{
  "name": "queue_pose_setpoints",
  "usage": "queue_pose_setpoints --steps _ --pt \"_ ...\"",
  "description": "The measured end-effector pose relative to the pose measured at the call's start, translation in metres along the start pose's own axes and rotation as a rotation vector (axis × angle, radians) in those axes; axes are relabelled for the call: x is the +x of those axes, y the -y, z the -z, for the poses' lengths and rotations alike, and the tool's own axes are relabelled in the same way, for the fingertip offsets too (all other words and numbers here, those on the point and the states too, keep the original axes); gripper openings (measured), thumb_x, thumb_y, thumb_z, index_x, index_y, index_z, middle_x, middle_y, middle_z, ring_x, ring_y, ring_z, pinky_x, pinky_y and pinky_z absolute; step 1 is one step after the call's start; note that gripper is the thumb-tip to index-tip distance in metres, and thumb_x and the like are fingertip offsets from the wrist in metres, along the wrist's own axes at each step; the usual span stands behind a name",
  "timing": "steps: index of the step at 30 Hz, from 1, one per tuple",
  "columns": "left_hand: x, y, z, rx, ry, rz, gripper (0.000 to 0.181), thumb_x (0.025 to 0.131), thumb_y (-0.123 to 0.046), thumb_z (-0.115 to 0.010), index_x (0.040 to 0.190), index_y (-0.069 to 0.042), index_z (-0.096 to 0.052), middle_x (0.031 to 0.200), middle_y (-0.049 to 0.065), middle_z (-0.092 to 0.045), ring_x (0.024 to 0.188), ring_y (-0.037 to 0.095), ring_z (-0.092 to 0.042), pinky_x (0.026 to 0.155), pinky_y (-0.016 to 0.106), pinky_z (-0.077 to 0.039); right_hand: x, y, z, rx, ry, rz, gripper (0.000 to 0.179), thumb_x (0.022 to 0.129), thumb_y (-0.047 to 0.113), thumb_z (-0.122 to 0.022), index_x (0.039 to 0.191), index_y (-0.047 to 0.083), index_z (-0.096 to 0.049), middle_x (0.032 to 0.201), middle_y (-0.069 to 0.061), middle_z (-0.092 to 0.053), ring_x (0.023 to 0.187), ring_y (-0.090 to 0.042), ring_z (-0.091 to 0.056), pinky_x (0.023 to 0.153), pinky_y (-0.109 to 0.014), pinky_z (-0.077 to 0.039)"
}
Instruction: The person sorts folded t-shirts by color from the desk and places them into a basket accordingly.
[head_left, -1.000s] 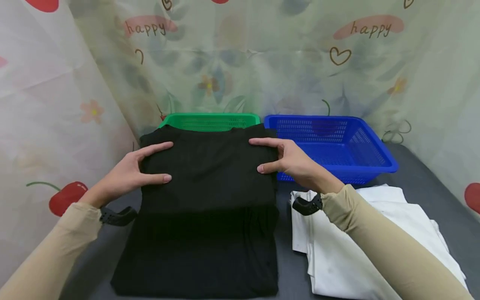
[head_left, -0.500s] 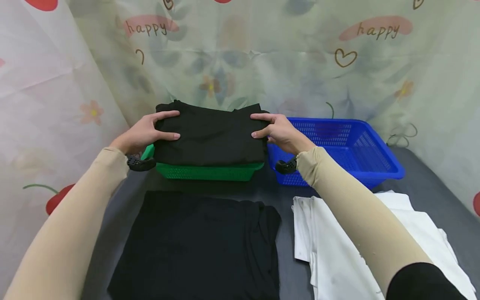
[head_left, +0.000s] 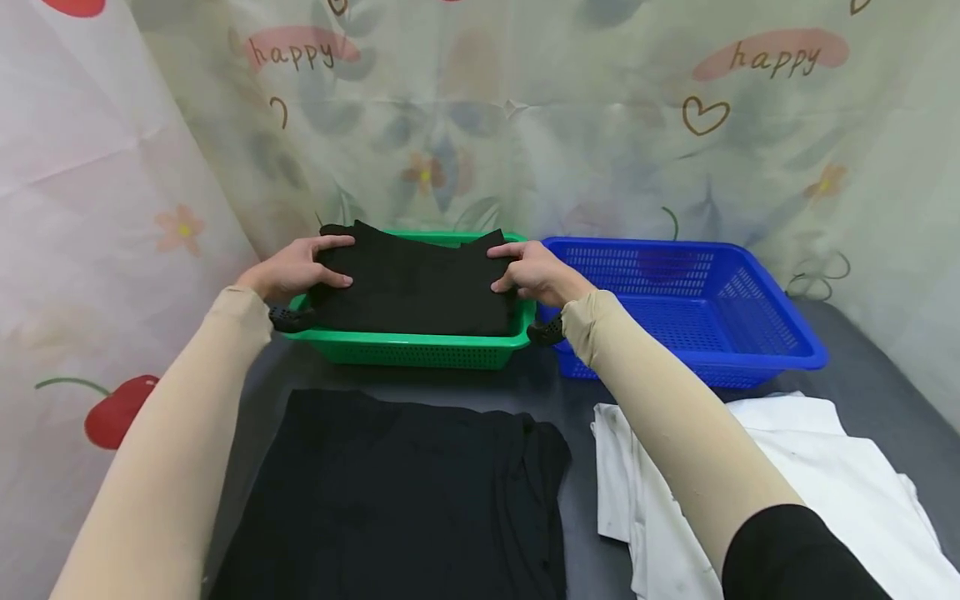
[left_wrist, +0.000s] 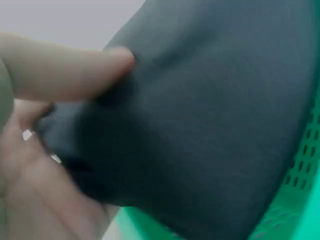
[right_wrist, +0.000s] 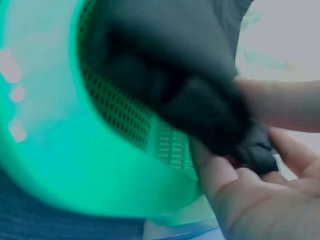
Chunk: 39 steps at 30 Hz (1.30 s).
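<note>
A folded black garment (head_left: 420, 287) sits partly inside the green basket (head_left: 412, 340) at the back of the table. My left hand (head_left: 296, 268) grips its left side, thumb on the near face and fingers behind, as the left wrist view shows on the dark cloth (left_wrist: 200, 110). At the opposite side my right hand (head_left: 536, 273) pinches the garment's edge; in the right wrist view the bunched black fabric (right_wrist: 200, 100) lies between thumb and fingers, over the basket's perforated wall (right_wrist: 117, 107). Both hands are level with the basket's rim.
Another folded black garment (head_left: 405, 492) lies on the dark table in front of the basket. A blue basket (head_left: 697, 325) stands to the right, with a stack of white cloth (head_left: 825, 467) nearer me. A printed curtain (head_left: 585, 125) hangs behind.
Both hands have lifted the folded black garment off the other one, carried it forward over the green basket, and lowered it partly inside.
</note>
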<state>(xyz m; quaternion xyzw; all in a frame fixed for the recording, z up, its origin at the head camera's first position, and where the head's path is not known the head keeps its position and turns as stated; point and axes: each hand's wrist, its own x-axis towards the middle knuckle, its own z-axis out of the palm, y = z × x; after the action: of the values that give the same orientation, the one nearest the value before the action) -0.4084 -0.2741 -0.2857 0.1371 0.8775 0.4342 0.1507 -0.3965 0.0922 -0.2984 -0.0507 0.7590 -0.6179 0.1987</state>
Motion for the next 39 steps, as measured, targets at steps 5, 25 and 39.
queue_pose_setpoints --steps 5,25,39 --pt "-0.002 -0.012 -0.004 0.08 0.052 0.045 0.075 0.099 -0.012 -0.059 0.158 -0.004 -0.013 0.161 0.022 0.0 0.141 0.042 -0.022 0.107 0.056 -0.031 -0.006 0.006 -0.008 -0.113 -0.009 0.004 0.065 0.09 -0.015 -0.057 0.149 0.001 -0.036 0.155 -0.016 -0.025 0.132 -0.034 -0.043 0.101 -0.044 -0.043" --pt "-0.143 -0.029 -0.093 -0.112 -0.034 -0.276 0.049 0.101 -0.027 -0.06 0.147 -0.02 -0.045 0.145 -0.002 -0.045 0.119 0.021 -0.056 0.096 0.031 -0.047 -0.145 -0.038 -0.02 0.252 0.044 0.083 0.039 0.101 0.006 -0.055 0.139 -0.001 -0.05 0.133 -0.019 -0.053 0.12 -0.035 -0.054 0.098 -0.045 -0.046" --pt "-0.172 0.047 -0.128 0.133 -0.158 -0.086 0.051 0.1 -0.033 -0.06 0.142 -0.007 -0.051 0.145 0.022 -0.039 0.131 0.043 -0.034 0.101 0.063 -0.031 -0.213 -0.121 -0.042 0.182 0.039 -0.076 0.058 0.095 0.02 -0.066 0.146 0.005 -0.043 0.153 -0.018 -0.031 0.136 -0.034 -0.033 0.106 -0.058 -0.03"
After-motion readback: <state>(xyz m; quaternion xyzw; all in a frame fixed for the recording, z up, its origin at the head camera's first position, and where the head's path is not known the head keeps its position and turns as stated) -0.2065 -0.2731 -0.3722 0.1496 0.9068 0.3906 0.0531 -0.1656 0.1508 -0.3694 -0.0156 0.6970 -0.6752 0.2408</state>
